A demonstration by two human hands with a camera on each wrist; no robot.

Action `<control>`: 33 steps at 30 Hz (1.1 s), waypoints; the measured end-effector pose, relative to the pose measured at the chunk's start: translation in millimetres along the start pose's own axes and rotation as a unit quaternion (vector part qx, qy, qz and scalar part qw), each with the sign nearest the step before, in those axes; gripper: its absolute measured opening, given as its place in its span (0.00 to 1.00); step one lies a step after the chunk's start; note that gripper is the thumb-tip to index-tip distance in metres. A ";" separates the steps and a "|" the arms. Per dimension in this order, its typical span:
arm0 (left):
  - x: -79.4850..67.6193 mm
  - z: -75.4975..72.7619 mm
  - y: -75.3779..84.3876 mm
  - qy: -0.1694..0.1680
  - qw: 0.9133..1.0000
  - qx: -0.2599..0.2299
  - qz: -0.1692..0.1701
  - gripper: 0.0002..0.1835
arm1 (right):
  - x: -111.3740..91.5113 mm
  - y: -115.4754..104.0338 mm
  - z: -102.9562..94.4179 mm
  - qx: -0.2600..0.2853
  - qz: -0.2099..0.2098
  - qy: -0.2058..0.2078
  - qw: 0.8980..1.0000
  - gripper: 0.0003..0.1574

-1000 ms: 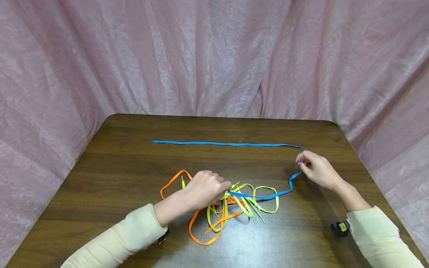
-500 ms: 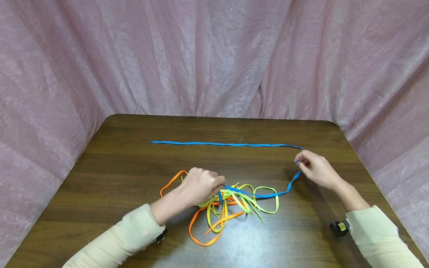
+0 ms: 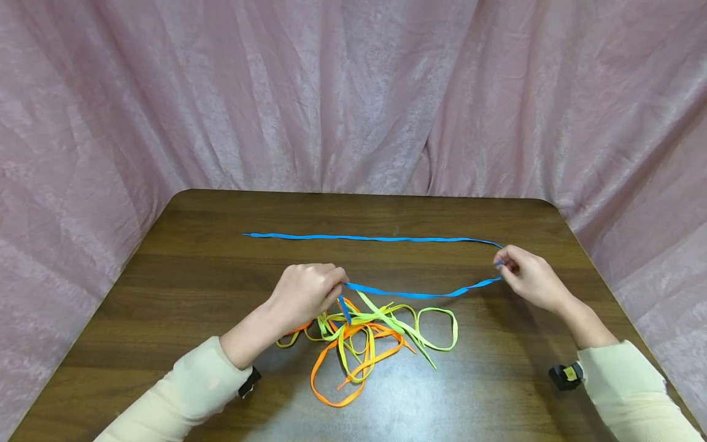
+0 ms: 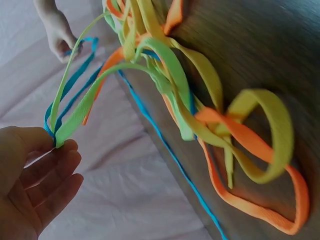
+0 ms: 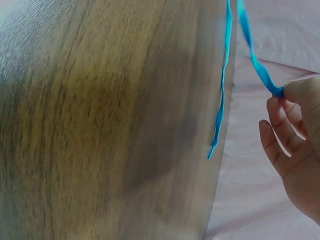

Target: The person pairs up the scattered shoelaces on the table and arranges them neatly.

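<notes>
A blue shoelace (image 3: pixel 420 295) stretches between the two hands, raised over the table. My left hand (image 3: pixel 309 291) pinches it near the middle of the table, and a light green shoelace (image 4: pixel 77 117) is caught in the same pinch. A short blue length hangs below those fingers. At the right, my right hand (image 3: pixel 527 279) pinches the blue lace (image 5: pixel 261 72) between thumb and forefinger, the other fingers loosely bent. Beneath the left hand lies a tangle of orange (image 3: pixel 320 390), yellow (image 3: pixel 353 374) and light green laces, partly lifted.
Another blue shoelace (image 3: pixel 359 237) lies nearly straight along the far side of the brown wooden table (image 3: pixel 182 264); its tip (image 5: pixel 212 150) shows apart from the right hand in the right wrist view. Pink curtains (image 3: pixel 353 92) hang behind and at both sides.
My left hand has moved left and upward from the tangle, drawing the blue lace tauter and lifting some green lace with it. The right hand has barely shifted.
</notes>
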State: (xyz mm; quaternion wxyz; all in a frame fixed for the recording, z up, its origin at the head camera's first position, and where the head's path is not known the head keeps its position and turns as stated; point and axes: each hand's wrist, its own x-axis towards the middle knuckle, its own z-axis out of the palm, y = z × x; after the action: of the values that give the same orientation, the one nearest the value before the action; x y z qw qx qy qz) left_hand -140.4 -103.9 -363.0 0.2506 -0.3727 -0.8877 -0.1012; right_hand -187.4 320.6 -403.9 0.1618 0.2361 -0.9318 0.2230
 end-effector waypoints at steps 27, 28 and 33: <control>-47.2 7.9 -58.8 -0.109 0.981 -0.028 -0.160 0.08 | -4.3 -3.8 2.1 -0.002 0.014 -0.028 1.000 0.12; -47.9 7.9 -60.4 -0.114 0.980 -0.030 -0.164 0.08 | -3.8 -3.9 2.3 -0.002 0.011 -0.028 1.000 0.11; -49.4 7.0 -66.1 -0.140 0.973 -0.033 -0.181 0.08 | -0.2 -6.0 3.1 0.001 0.001 -0.031 1.000 0.12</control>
State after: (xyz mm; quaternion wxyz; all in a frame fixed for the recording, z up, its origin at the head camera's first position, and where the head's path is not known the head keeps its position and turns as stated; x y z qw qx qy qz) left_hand -160.7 -178.0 -394.2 0.0891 -0.2240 -0.9630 -0.1206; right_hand -184.8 314.4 -404.6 0.1322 0.2425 -0.9363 0.2169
